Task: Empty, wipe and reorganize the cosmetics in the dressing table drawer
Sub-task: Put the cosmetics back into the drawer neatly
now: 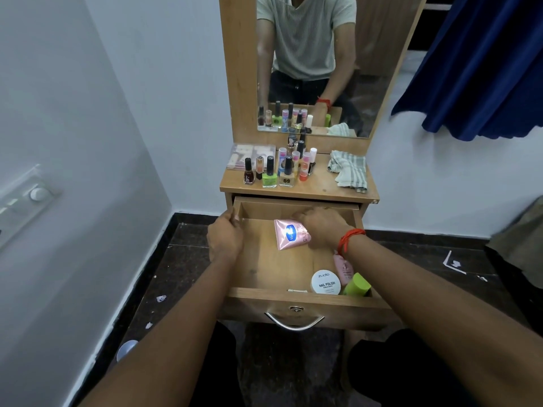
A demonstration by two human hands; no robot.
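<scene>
The wooden drawer (pixel 258 268) of the dressing table stands pulled out. My left hand (pixel 224 236) grips its left wall near the back corner. My right hand (pixel 321 227) reaches into the drawer and holds a pink tube (pixel 286 237) lying on the drawer floor. In the front right corner lie a white round nail polish remover tub (pixel 325 282), a small pink tube (pixel 343 268) and a green container (pixel 357 284). Several nail polish bottles (pixel 279 168) stand on the tabletop (pixel 320 189), beside a striped cloth (pixel 349 170).
A clear plastic case (pixel 249 152) lies at the tabletop's back left. A mirror (pixel 317 63) rises behind the table. White walls close in on the left; a blue curtain (pixel 482 69) hangs at the right. Paper scraps litter the dark floor (pixel 182 259).
</scene>
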